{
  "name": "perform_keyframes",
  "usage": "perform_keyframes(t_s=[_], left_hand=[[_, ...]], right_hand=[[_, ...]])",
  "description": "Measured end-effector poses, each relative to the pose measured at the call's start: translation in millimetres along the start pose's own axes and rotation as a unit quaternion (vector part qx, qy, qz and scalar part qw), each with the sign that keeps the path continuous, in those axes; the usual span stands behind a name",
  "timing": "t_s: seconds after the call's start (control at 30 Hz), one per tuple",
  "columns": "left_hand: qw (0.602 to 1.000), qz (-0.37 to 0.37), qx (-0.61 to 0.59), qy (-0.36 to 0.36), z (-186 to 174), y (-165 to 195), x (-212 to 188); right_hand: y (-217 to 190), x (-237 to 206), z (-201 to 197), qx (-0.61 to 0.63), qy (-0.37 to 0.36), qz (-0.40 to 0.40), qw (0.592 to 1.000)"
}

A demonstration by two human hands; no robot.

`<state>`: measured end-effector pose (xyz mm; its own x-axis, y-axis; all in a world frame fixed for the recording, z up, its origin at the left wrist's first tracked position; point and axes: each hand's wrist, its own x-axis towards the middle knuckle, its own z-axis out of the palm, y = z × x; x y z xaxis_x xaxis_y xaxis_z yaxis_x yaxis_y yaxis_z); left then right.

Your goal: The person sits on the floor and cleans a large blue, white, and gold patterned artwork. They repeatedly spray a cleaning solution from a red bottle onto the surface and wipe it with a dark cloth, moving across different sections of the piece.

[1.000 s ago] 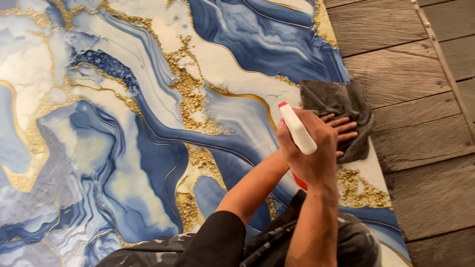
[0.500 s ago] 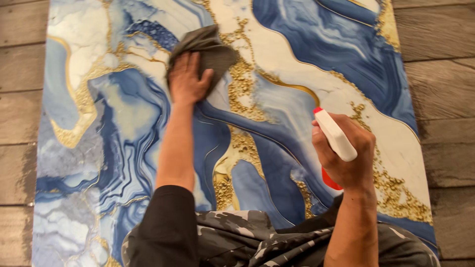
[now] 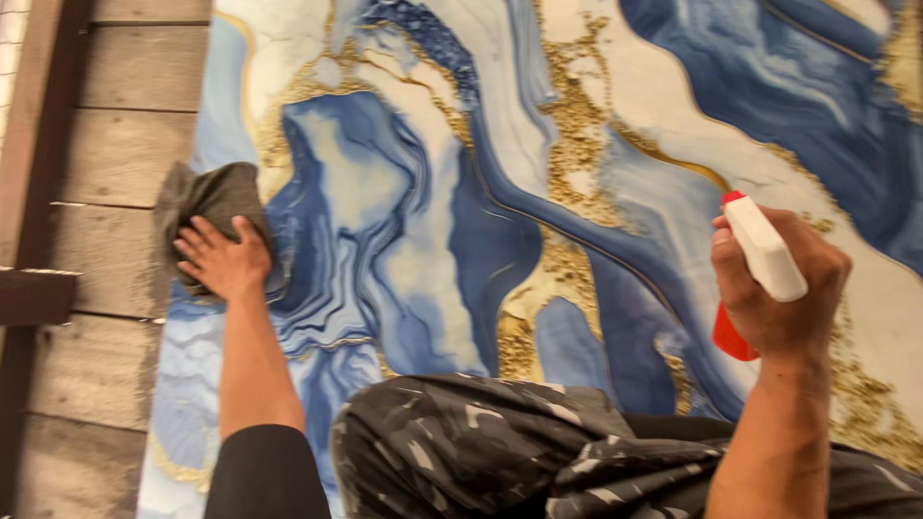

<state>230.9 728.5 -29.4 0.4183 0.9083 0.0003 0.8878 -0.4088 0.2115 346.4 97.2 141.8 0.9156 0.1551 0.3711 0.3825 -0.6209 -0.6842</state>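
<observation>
We look down from the head camera onto a large panel [image 3: 596, 144] painted in swirls of blue, white and pale cream, with rough gold veins running through it. It lies flat on grey wooden planks [image 3: 115, 135], which show along the left side.

Left hand [image 3: 223, 258]: palm down, fingers spread, pressed flat on a dark grey cloth [image 3: 207, 197]. The cloth is bunched under and above the fingers, and sits right at the panel's left edge, partly over the planks. We see the fingertips resting on the fabric, not pinching it. The forearm runs down to a black sleeve [image 3: 264, 476] at the bottom of the view.

Right hand [image 3: 781, 288]: held above the right part of the panel, well apart from the cloth. It is closed in a fist around a spray bottle [image 3: 762, 248]. The white head with a small red tip sticks up out of the grip, tilted to the upper left; a red part shows below the hand. We cannot tell whether a finger sits on the trigger.

Between the two arms, at the bottom, lies dark fabric with pale streaks [image 3: 481, 452], apparently the person's clothing, overlapping the panel's lower edge.

A dark wooden beam [image 3: 34, 288] crosses at the far left, beside the planks. The view is slightly blurred.
</observation>
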Motion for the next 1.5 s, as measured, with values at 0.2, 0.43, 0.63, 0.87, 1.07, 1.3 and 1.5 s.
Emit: perform_keyframes(t_s=[0.2, 0.43, 0.63, 0.87, 1.07, 1.3, 1.5], left_hand=[[1.000, -0.014, -0.017, 0.013, 17, 28, 30], [0.991, 0.130, -0.006, -0.003, 47, 164, 34], [0.944, 0.325, -0.047, 0.024, 92, 330, -93], [0.803, 0.579, -0.110, -0.084, 118, 430, -392], [0.604, 0.783, -0.124, -0.083, 138, 432, -565], [0.599, 0.762, -0.145, -0.198, 137, 453, -558], [0.717, 0.657, -0.213, -0.098, 112, 482, -454]], right_hand=[[-8, 28, 47, -0.004, -0.015, -0.071, 0.997], [-30, 51, 72, 0.011, -0.033, -0.091, 0.995], [-48, 86, 61, 0.011, -0.052, -0.034, 0.998], [-61, 93, 51, 0.045, -0.044, -0.090, 0.994], [-48, 77, 19, 0.064, -0.075, -0.120, 0.988], [-9, 62, -16, 0.122, -0.018, -0.107, 0.987], [27, 44, -65, 0.178, 0.183, -0.043, 0.966]])
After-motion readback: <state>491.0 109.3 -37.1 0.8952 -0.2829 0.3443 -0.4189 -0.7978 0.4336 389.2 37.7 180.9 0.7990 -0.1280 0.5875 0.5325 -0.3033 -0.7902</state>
